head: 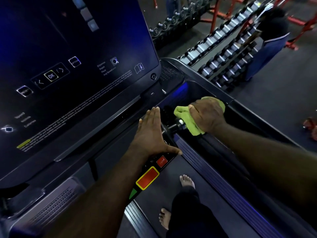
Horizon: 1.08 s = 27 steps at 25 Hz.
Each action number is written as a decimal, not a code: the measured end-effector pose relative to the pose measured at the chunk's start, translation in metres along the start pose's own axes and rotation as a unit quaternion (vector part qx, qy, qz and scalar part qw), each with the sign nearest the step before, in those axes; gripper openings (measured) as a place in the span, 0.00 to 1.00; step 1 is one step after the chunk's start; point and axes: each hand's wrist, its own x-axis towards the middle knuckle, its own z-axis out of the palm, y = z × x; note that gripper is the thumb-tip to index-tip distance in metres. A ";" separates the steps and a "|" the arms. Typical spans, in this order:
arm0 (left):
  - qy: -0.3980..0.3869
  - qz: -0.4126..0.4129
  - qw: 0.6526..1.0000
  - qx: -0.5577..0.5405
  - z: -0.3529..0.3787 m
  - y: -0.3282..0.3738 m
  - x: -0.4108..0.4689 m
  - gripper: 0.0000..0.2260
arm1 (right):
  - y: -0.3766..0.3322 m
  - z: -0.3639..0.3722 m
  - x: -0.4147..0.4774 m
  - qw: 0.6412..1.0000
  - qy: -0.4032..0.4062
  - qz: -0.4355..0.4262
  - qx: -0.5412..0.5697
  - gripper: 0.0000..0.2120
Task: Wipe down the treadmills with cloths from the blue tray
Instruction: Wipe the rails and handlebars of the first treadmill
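I stand barefoot on the belt of a dark treadmill. Its large tilted console screen fills the upper left. My left hand lies flat with straight fingers on the console ledge, just above the red stop buttons. My right hand presses a crumpled lime-green cloth against a black handlebar grip beside the right-hand tray recess, fingers curled over the cloth. The blue tray is not in view.
Racks of dumbbells stand on the dark gym floor beyond the treadmill's right rail. A person in blue clothing stands by the racks. Red steel frames line the back. A red object lies at the far right edge.
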 end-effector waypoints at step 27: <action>-0.002 -0.027 0.999 -0.024 -0.005 0.006 -0.002 0.74 | -0.041 -0.009 0.022 0.955 -0.215 -0.203 -0.019 0.38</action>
